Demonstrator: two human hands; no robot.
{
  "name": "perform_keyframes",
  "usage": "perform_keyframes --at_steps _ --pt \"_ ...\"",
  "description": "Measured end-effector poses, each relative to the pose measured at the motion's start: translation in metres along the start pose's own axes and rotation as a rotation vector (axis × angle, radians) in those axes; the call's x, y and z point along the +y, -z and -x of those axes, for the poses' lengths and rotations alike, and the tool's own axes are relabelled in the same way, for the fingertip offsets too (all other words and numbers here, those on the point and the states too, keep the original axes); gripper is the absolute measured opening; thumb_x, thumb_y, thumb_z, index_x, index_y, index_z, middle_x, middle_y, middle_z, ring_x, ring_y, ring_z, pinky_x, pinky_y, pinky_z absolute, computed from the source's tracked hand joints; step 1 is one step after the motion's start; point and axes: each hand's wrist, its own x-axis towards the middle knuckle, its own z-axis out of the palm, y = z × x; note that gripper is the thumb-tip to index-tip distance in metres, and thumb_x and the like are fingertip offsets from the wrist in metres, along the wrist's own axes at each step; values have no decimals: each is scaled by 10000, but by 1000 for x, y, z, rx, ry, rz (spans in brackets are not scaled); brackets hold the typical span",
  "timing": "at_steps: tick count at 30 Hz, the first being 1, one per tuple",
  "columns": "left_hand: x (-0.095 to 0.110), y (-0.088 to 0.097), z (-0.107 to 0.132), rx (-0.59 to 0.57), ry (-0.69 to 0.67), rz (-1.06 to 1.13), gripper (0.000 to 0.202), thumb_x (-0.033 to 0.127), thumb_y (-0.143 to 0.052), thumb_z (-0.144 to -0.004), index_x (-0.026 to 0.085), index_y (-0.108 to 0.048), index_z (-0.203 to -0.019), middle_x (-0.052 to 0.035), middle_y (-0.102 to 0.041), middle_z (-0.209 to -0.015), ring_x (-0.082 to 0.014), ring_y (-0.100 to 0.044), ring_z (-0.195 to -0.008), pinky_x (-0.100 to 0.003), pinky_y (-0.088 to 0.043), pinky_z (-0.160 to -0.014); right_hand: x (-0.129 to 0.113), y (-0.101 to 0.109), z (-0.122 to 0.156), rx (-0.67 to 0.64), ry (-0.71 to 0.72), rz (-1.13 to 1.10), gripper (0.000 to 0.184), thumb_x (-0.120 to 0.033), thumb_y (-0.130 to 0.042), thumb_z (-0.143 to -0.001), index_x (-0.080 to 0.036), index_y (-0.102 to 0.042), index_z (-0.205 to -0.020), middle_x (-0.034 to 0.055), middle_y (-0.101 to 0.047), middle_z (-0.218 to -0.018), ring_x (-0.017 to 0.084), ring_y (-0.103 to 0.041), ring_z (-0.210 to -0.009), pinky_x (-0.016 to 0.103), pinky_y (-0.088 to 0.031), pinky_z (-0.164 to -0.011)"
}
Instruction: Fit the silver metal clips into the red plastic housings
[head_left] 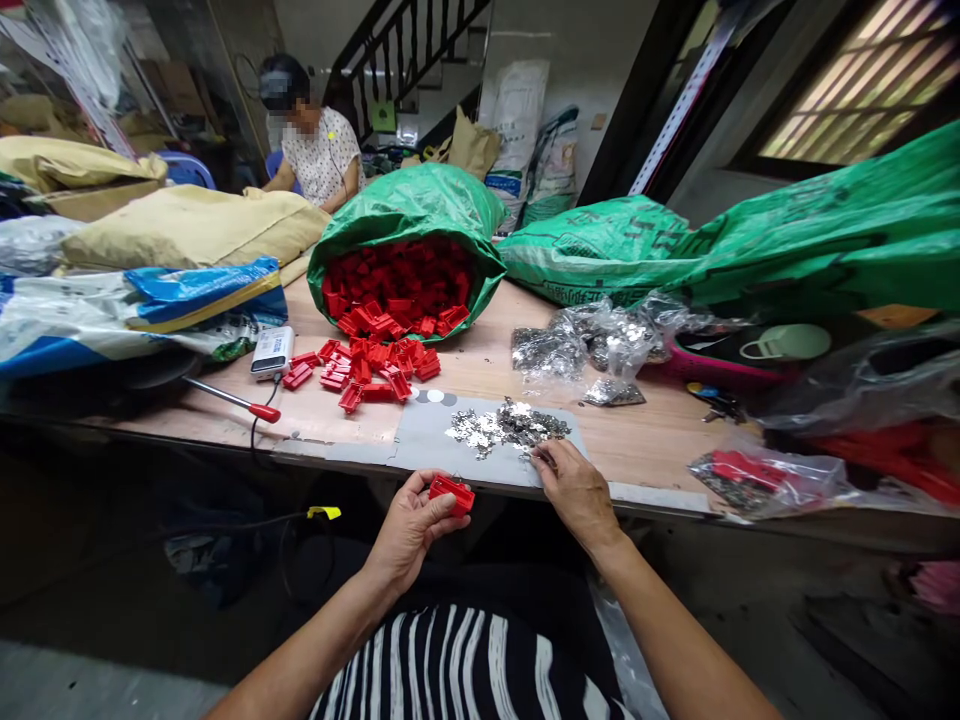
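My left hand (pixel 412 525) is closed round a small red plastic piece (pixel 452 493), held just below the table's front edge. My right hand (pixel 574 490) rests on the edge of the table, its fingertips pinched at the near side of a heap of small silvery metal bits (pixel 504 426) lying on a grey card sheet (pixel 427 435). What the fingertips hold is too small to make out. More red plastic pieces (pixel 371 365) lie loose on the table, spilled from an open green sack (pixel 409 215) full of them.
Clear plastic bags of metal bits (pixel 600 345) sit right of the sack. Green sacks (pixel 787 240) fill the back right, yellow and white sacks (pixel 187 225) the left. A red-handled tool (pixel 240 402) and a white device (pixel 271 352) lie left. Another person (pixel 315 150) sits behind.
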Motion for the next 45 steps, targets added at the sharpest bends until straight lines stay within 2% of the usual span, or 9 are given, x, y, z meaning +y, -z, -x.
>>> perform_keyframes --at_steps 5,12,18,23,25,28,35,39,45 --pt "1 1 -2 27 -17 18 365 249 -798 -677 163 -570 -948 -55 -707 -908 -182 -686 -811 -346 -572 -758 4 5 11 -25 51 -99 142 -242 -481 -889 -221 -614 -934 66 -672 -964 216 -645 -876 330 -496 -753" --pt "-1 0 -3 30 -64 6 419 207 -816 -642 167 -553 -965 -51 -731 -875 -172 -698 -775 -318 -564 -762 8 6 9 -51 -34 -194 164 -274 -495 -878 -217 -612 -978 59 -696 -990 221 -656 -912 351 -499 -799" --pt "1 -5 -2 51 -150 -91 399 149 -819 -614 161 -578 -931 -32 -739 -812 -159 -696 -746 -269 -547 -744 4 9 4 -125 -29 -91 135 -287 -508 -865 -239 -630 -832 34 -680 -882 201 -642 -778 314 -475 -682" --pt "2 -7 -2 83 -193 -101 397 134 -830 -586 166 -601 -908 -67 -744 -975 -178 -699 -863 -284 -525 -833 1 13 3 -61 -9 -192 137 -297 -502 -870 -226 -617 -848 54 -676 -915 205 -635 -801 316 -477 -714" --pt "1 -7 -2 92 -213 -122 395 131 -833 -578 176 -611 -901 -73 -729 -1052 -190 -694 -907 -301 -516 -866 -7 17 3 -71 -21 -295 145 -323 -501 -883 -223 -606 -874 47 -682 -878 191 -628 -744 302 -478 -686" --pt "1 -8 -1 104 -251 -193 387 138 -836 -576 193 -626 -897 -64 -727 -1060 -213 -686 -940 -319 -503 -896 -28 23 5 -155 -19 -442 155 -352 -520 -892 -223 -605 -876 18 -673 -784 158 -594 -645 263 -463 -614" --pt "1 -7 4 114 -343 -447 365 201 -818 -626 249 -667 -956 -35 -712 -1044 -242 -647 -1001 -332 -452 -966 -77 24 12 -212 116 -598 103 -288 -547 -886 -216 -615 -860 16 -651 -740 153 -591 -657 256 -471 -635" --pt "0 -6 6 102 -390 -500 366 208 -805 -646 262 -694 -991 -39 -703 -1046 -244 -634 -1006 -314 -445 -957 -83 17 15 -220 202 -571 88 -215 -535 -887 -215 -617 -855 26 -634 -753 158 -597 -681 266 -473 -650" --pt "-3 -5 8 98 -490 -548 367 204 -787 -674 250 -702 -1028 -50 -703 -1054 -232 -643 -1009 -299 -464 -940 -83 14 19 -193 221 -606 123 -209 -505 -915 -215 -626 -894 41 -642 -805 163 -607 -725 269 -485 -675"
